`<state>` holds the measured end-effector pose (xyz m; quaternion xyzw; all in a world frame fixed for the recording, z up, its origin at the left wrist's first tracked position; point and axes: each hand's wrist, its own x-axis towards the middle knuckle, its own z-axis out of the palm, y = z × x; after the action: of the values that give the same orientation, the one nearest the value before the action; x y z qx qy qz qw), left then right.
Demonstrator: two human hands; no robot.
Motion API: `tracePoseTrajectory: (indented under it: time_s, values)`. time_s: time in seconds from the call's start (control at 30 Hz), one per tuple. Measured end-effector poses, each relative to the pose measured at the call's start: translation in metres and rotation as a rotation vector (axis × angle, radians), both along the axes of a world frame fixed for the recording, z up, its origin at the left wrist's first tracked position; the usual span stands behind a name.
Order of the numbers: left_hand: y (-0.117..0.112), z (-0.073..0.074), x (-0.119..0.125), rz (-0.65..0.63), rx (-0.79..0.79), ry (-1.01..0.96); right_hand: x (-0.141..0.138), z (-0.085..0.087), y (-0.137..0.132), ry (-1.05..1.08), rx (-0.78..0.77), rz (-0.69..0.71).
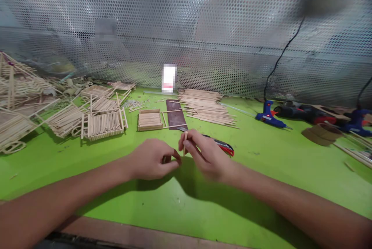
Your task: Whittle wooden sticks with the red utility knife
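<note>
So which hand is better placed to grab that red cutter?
Probably the right hand: the cutter lies just behind it, and the left hand sits farther off. Yet the right hand's fingers pinch a short stick.

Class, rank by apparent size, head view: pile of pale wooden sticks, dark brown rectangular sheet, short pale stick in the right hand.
1. pile of pale wooden sticks
2. dark brown rectangular sheet
3. short pale stick, though nearest

wooden stick (185, 143) | short, pale | upright | pinched in right hand (207, 156)
</note>
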<state>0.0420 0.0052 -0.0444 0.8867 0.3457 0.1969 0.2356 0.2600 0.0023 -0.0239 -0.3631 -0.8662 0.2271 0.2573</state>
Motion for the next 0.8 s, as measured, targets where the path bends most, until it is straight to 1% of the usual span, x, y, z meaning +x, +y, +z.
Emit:
tracePoseTrajectory:
  time_s: [0.07, 0.2, 0.3, 0.43, 0.63, 0.8]
  values:
    - [0.000, 0.002, -0.004, -0.004, 0.027, 0.027, 0.001, -0.002, 0.006, -0.134, 0.026, -0.013]
    - [0.007, 0.006, -0.016, 0.013, 0.071, 0.120, 0.004, -0.007, 0.020, -0.491, 0.120, 0.001]
    - [0.012, 0.006, -0.022, 0.049, 0.054, 0.128, 0.005, -0.010, 0.026, -0.635, 0.160, 0.003]
    - [0.013, 0.004, -0.021, 0.044, 0.104, 0.089, 0.004, -0.011, 0.026, -0.687, 0.183, 0.025]
    - [0.009, -0.003, -0.017, -0.085, 0.236, 0.161, 0.003, -0.012, 0.023, -0.740, 0.237, 0.079]
    - [0.009, -0.005, -0.018, -0.114, 0.237, 0.143, 0.003, -0.011, 0.022, -0.737, 0.254, 0.117]
